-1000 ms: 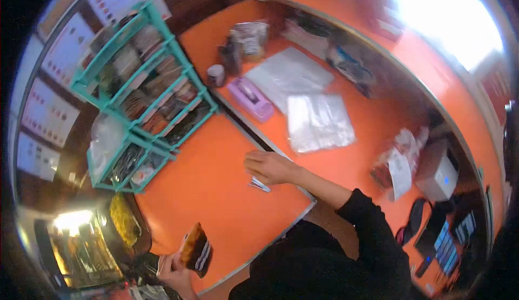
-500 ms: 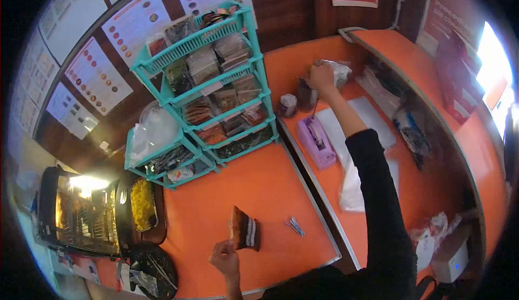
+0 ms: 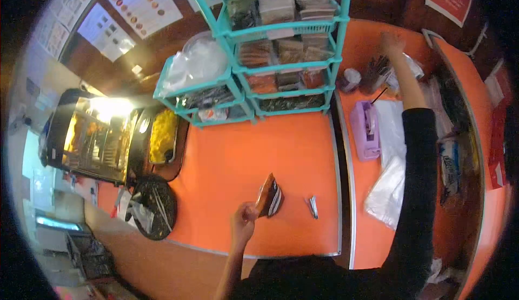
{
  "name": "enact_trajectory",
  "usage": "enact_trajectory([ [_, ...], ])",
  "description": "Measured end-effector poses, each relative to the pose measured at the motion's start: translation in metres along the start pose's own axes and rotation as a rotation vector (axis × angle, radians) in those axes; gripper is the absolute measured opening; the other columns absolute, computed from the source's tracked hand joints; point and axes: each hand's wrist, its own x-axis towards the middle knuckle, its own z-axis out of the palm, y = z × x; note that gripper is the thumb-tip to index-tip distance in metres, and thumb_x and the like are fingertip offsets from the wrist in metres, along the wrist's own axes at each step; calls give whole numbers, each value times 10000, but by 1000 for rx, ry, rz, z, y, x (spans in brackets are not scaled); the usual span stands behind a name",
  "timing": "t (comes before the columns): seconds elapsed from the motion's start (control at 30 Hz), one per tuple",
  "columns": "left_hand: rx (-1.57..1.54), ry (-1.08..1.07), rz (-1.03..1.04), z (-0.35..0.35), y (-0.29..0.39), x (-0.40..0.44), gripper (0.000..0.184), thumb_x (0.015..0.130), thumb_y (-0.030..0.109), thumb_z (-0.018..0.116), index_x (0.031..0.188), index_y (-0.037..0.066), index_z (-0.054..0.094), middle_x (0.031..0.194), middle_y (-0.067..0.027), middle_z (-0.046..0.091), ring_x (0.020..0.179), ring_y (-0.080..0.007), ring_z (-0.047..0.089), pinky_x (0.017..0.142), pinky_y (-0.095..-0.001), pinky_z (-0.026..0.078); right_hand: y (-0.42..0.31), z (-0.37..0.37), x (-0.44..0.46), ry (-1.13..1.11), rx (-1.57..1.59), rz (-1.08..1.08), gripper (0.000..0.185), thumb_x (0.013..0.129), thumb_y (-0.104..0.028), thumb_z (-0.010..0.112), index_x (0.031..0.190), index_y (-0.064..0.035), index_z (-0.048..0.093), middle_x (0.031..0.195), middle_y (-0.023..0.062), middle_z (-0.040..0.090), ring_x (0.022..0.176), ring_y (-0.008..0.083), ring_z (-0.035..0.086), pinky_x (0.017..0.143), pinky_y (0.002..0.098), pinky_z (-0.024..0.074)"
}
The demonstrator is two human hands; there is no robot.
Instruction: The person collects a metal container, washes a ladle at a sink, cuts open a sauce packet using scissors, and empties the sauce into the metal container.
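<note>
My left hand [image 3: 246,216] pinches the edge of a small brown and black packet [image 3: 270,197] above the orange table. To the right of the packet, a small silvery clip-like item [image 3: 313,206] lies on the table. My right hand [image 3: 392,44] is stretched far out to the back right, above a dark container [image 3: 373,75] and a shiny bag [image 3: 408,68]; it is blurred, and its fingers cannot be made out. A purple tape dispenser [image 3: 366,130] stands nearer than the dark container, beside clear plastic bags [image 3: 387,192].
A teal rack [image 3: 289,32] of packets stands at the back, with a smaller teal basket [image 3: 216,90] beside it. On the left are a lit glass case [image 3: 100,137], a tray of yellow food [image 3: 163,136] and a round black tray [image 3: 154,207] with tongs.
The view has swung to the right side of the rack. My right hand has left the clip-like item and reached to the back right. My left hand still holds the packet.
</note>
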Motion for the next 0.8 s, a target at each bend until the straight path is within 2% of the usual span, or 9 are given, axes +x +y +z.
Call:
enact_trajectory([
  [0.03, -124, -78, -91, -2, -7, -1, 124, 816, 83, 620, 921, 22, 595, 651, -4, 517, 604, -76, 474, 554, -220, 396, 0, -15, 1, 53, -24, 15, 276, 733, -227, 602, 978, -99, 608, 955, 139, 643, 910, 298, 626, 740, 433, 502],
  [0.07, -251, -157, -176, -4, -9, 0, 153, 818, 63, 605, 965, 27, 583, 656, 16, 485, 611, -65, 441, 566, -207, 376, 6, -72, 7, -89, -42, 48, 279, 719, -213, 610, 968, -87, 596, 954, 147, 641, 911, 305, 624, 742, 435, 501],
  [0.13, -298, -204, -170, -8, -7, 3, 183, 817, 39, 580, 999, 33, 569, 669, 19, 480, 618, -66, 447, 570, -205, 374, 23, -109, 7, -56, -76, 62, 269, 731, -252, 599, 953, -99, 608, 984, 147, 647, 953, 334, 610, 824, 495, 466],
  [0.2, -343, -263, -177, -13, -2, 4, 218, 817, 15, 556, 1034, 39, 555, 683, 23, 474, 624, -67, 453, 574, -204, 371, 48, -156, -10, -20, -93, 50, 259, 711, -264, 622, 902, -88, 619, 873, 170, 657, 849, 349, 637, 724, 466, 514],
  [0.3, -335, -341, -202, -21, -2, 13, 329, 768, -70, 497, 1078, 19, 558, 704, -6, 500, 641, -101, 509, 585, -234, 412, 74, -200, -53, 78, -45, 162, 346, 689, -314, 671, 895, -46, 600, 924, 185, 638, 900, 349, 615, 757, 462, 494],
  [0.4, -364, -351, -232, -26, 4, 17, 334, 747, -61, 514, 1069, 7, 569, 696, -12, 502, 639, -112, 515, 587, -247, 421, 86, -205, -75, 29, 112, 316, 398, 692, -362, 686, 911, -38, 610, 928, 177, 643, 907, 329, 618, 749, 453, 493],
  [0.47, -329, -398, -201, -26, 9, 19, 314, 742, -30, 532, 1051, -1, 577, 689, -10, 502, 635, -115, 516, 583, -255, 426, 96, -161, -76, 106, 266, 233, 395, 693, -383, 686, 911, -59, 622, 879, 193, 648, 870, 358, 627, 750, 456, 514],
  [0.53, -388, -334, -239, -22, -2, 17, 317, 736, -31, 515, 1040, 14, 590, 702, -24, 555, 642, -117, 532, 589, -264, 442, 82, -159, -82, -7, 358, 280, 377, 678, -328, 708, 915, -49, 616, 909, 190, 638, 878, 359, 620, 757, 454, 513],
  [0.8, -367, -341, -192, -33, -10, 6, 303, 754, -48, 553, 1056, -16, 567, 666, -8, 497, 612, -113, 509, 583, -260, 436, 79, -148, -60, 143, 377, 297, 320, 686, -151, 695, 935, 2, 564, 992, 240, 540, 877, 406, 591, 722, 469, 516],
])
